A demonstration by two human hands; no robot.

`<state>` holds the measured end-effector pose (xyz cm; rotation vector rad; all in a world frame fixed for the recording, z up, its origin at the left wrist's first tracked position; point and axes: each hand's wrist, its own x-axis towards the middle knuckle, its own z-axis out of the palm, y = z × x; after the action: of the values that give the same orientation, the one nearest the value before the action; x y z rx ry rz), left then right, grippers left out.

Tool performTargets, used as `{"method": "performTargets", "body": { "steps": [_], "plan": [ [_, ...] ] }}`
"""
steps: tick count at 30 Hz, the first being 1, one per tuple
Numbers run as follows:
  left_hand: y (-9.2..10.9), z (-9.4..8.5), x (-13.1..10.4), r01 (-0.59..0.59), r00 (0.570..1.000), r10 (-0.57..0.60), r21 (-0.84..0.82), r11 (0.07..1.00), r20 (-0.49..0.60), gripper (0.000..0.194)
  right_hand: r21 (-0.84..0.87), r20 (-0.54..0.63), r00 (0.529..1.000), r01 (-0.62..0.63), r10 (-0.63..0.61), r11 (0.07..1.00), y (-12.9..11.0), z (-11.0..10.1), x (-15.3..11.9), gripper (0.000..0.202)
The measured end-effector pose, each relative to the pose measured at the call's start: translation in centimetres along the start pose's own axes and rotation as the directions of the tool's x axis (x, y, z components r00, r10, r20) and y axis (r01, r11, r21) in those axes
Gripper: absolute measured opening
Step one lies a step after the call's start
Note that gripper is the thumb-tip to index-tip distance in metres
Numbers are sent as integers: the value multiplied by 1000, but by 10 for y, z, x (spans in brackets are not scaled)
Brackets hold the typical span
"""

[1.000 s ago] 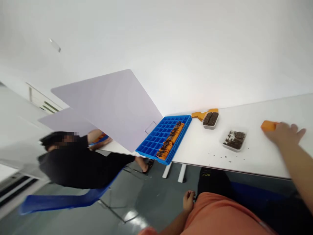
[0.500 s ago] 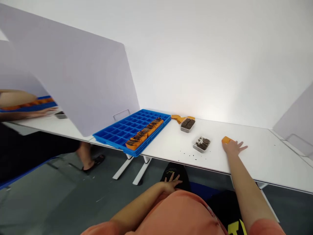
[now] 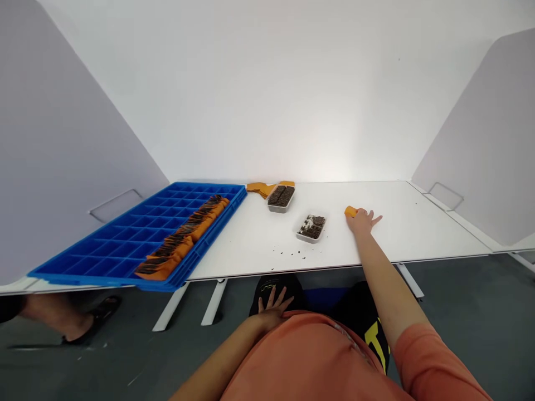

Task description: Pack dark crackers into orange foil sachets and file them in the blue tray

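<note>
On the white table, my right hand (image 3: 360,221) pinches a small orange piece (image 3: 350,211), folded or curled, that looks like paper or cloth. The thumb and forefinger are at it, while the other fingers stick out to the right. My left hand (image 3: 273,307) rests on my thigh, fingers spread, holding nothing. Left of the right hand is a clear plastic tub (image 3: 311,228) partly filled with dark, thin pieces, its white bottom showing. Behind it stands a fuller tub (image 3: 281,198) of dark pieces. Flat orange pieces (image 3: 261,189) lie beside that one.
A blue compartment tray (image 3: 125,236) stands at the left; orange packets (image 3: 184,239) with dark pieces fill its right-hand row. Dark crumbs (image 3: 298,253) dot the table's front. Grey partitions (image 3: 493,139) flank the table. A person's foot (image 3: 79,328) shows below left.
My view has swung left to right, so the tray and tubs sit further left. The orange piece now looks more upright and curled in my right hand. My left hand stays on my thigh.
</note>
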<state>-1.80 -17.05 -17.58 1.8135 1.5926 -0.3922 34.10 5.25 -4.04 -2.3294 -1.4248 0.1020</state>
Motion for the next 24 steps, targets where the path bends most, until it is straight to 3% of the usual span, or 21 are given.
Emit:
{"method": "performTargets", "body": {
  "steps": [9, 12, 15, 16, 17, 19, 20, 21, 22, 24],
  "plan": [
    [0, -12, -11, -22, 998, 27, -84, 996, 65, 94, 128, 43, 997, -62, 57, 990, 1, -3, 2, 45],
    [9, -35, -36, -145, 983, 165, -219, 965, 77, 83, 170, 36, 996, -89, 84, 981, 1, -7, 0, 44],
    [25, -77, -77, -350, 914, 400, -380, 856, 60, 68, 225, 14, 994, -107, 107, 968, 0, -10, -3, 31],
    [32, -93, -90, -423, 874, 484, -426, 800, 39, 60, 246, 8, 994, -109, 110, 963, -1, -11, -5, 28],
    [41, -109, -103, -533, 797, 604, -493, 687, -19, 48, 266, 4, 994, -110, 113, 958, -1, -11, -5, 27],
    [61, -138, -118, -749, 598, 768, -501, 434, -230, 25, 301, -1, 993, -113, 119, 947, 0, -11, -7, 26],
    [72, -151, -120, -861, 481, 739, -413, 297, -471, 27, 316, -4, 993, -114, 121, 942, 0, -11, -7, 28],
    [81, -162, -118, -943, 331, 629, -274, 190, -704, 33, 329, -9, 992, -113, 123, 938, 1, -11, -7, 30],
    [90, -172, -111, -972, 231, 527, -180, 148, -818, 37, 340, -17, 993, -108, 121, 934, 2, -10, -6, 31],
    [103, -192, -88, -991, 90, 353, -47, 129, -931, 41, 355, -38, 993, -90, 110, 931, 4, -8, -5, 35]
  ]
}}
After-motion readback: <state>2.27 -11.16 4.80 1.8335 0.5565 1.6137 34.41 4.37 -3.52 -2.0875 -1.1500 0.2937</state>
